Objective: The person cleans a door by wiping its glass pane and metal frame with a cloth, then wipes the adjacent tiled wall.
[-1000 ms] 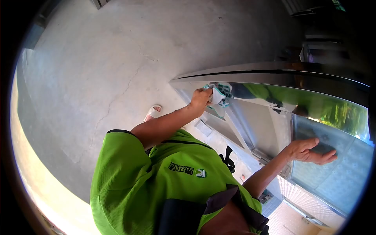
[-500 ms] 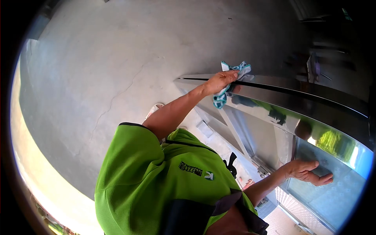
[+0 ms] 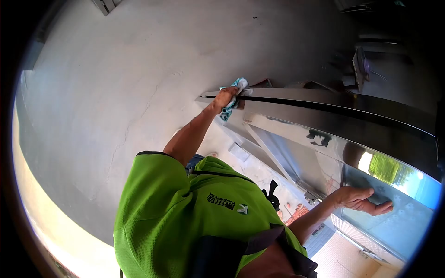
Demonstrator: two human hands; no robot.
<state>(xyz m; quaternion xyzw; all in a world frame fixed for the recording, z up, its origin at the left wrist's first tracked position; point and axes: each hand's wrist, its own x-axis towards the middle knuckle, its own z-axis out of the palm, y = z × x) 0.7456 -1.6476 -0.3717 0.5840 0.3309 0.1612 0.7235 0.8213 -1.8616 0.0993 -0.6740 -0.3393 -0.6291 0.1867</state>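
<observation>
Leftmost, a grey concrete floor (image 3: 92, 116) spreads out, with a thin crack (image 3: 147, 109) running through it. The green shirt (image 3: 157, 208) fills the lower middle, and from its sleeve the left arm reaches up to a metal rail (image 3: 301, 116). There the left hand (image 3: 225, 97) has its fingers bent around a teal-and-white cloth (image 3: 240, 85), gripping it against the rail near its left end; the fingertips are too hidden to tell how tightly they press. The cloth straddles the rail's dark slot, one part bunched above it and another hanging below.

By the look of it, the step in hand is wiping the rail; a further stroke would call for a firm, even press with both parts of the cloth flat on the metal. Rightward, the rail curves off, its polished face mirroring greenery and blue. Below it, the right hand (image 3: 361, 200) holds nothing, thumb apart from loosely curled fingers, over a pale bluish panel (image 3: 384, 231); whether it touches the panel, I cannot tell.
</observation>
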